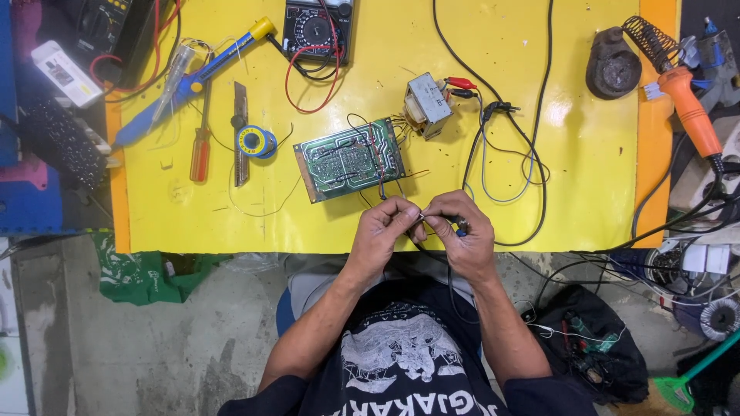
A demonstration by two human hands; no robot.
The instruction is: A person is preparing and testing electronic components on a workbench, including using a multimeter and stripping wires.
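On the wide yellow desk [539, 115] lies a green rectangular circuit board [348, 159]. Just below it, the left hand [383, 229] and right hand [460, 231] pinch a thin black wire [436, 258], seemingly twisting its end; steady fingertip grip is needed.

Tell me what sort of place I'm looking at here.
Probably a small electronics repair bench: a green circuit board on a yellow worktop, an analogue multimeter, and an orange-handled soldering iron at the side.

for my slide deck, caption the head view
Both hands pinch thin wires above a yellow table, near a green circuit board.
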